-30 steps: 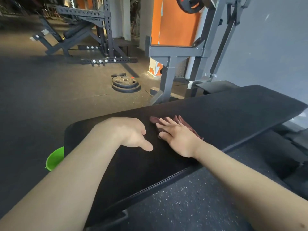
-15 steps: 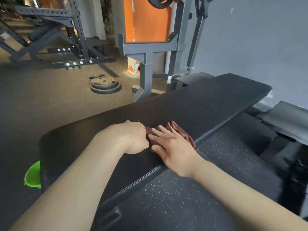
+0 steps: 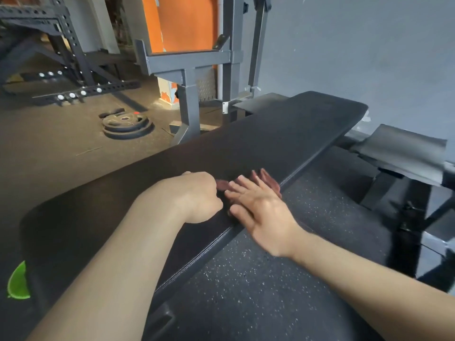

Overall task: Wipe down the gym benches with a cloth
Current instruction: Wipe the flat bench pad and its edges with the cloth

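cloth (image 3: 269, 180): maroon, crumpled, at desk's (image 3: 270, 139) near edge under right grip (image 3: 261, 212).
right grip: spread flat, pressing it.
left grip (image 3: 194, 195): curled at cloth's end; pinching unclear.
desk: long black matte pad.

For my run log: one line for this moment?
step: wiping bench; right hand: flat on cloth; left hand: curled at cloth edge, grip unclear
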`<action>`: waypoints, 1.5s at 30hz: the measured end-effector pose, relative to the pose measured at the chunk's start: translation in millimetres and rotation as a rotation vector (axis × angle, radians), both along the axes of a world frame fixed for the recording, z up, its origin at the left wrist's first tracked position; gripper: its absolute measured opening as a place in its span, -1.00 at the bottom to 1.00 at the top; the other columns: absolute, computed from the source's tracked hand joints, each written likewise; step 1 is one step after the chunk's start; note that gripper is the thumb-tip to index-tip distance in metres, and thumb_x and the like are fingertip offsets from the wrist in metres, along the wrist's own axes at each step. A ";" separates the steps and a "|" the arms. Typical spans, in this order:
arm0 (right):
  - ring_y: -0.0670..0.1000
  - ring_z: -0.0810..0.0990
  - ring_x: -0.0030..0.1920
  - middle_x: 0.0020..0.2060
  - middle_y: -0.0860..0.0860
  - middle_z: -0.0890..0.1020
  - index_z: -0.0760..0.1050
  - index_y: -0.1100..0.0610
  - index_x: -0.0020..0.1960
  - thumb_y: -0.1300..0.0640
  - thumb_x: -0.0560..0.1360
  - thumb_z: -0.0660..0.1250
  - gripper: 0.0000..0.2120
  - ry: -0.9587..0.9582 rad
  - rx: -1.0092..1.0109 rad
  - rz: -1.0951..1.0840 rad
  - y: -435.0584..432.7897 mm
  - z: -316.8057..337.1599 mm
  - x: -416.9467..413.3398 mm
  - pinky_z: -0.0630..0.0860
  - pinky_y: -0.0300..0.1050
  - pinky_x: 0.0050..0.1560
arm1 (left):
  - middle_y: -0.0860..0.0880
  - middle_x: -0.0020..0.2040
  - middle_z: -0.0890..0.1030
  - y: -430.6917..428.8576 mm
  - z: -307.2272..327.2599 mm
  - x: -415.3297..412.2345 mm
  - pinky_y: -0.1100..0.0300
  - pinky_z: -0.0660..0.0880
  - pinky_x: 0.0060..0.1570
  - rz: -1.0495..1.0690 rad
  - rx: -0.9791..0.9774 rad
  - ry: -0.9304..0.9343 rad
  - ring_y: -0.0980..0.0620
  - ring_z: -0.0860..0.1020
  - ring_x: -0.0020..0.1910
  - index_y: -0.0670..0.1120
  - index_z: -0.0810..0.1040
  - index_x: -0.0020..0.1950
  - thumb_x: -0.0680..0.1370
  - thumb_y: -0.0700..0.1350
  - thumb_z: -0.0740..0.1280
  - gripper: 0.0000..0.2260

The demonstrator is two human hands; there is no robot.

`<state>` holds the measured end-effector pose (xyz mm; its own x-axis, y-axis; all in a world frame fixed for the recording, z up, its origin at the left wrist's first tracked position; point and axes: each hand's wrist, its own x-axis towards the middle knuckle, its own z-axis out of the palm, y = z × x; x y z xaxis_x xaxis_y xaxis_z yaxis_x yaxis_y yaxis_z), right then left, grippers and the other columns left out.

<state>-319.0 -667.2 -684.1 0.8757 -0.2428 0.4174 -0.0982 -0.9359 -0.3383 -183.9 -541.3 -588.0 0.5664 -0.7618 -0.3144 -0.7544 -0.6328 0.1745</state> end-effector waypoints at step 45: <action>-0.09 0.22 0.57 0.48 -0.08 0.46 0.54 0.02 0.40 -0.05 0.69 0.13 -0.62 0.100 0.058 -0.256 -80.9 0.5 0.9 -0.05 -0.02 0.61 | 0.02 0.45 0.46 -19.0 -3.8 6.1 -0.01 0.49 0.32 0.006 -0.038 0.071 -0.04 0.51 0.34 0.05 0.41 0.48 0.64 0.18 0.27 -0.55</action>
